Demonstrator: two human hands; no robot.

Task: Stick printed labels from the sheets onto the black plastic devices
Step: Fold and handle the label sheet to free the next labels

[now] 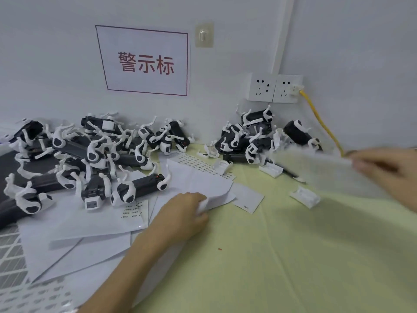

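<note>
A big heap of black plastic devices with white clips lies at the back left, and a smaller heap sits near the wall sockets. White label sheets are spread over the table's left half. My left hand grips the edge of one white sheet near the table's middle. At the right, my right hand pinches a blurred, lifted label sheet by its right edge, holding it above the table in front of the smaller heap.
The table has a pale green cover. Loose white clips lie on it at the right. A red-framed sign, wall sockets and a yellow cable are on the wall. Perforated sheets lie at the near left.
</note>
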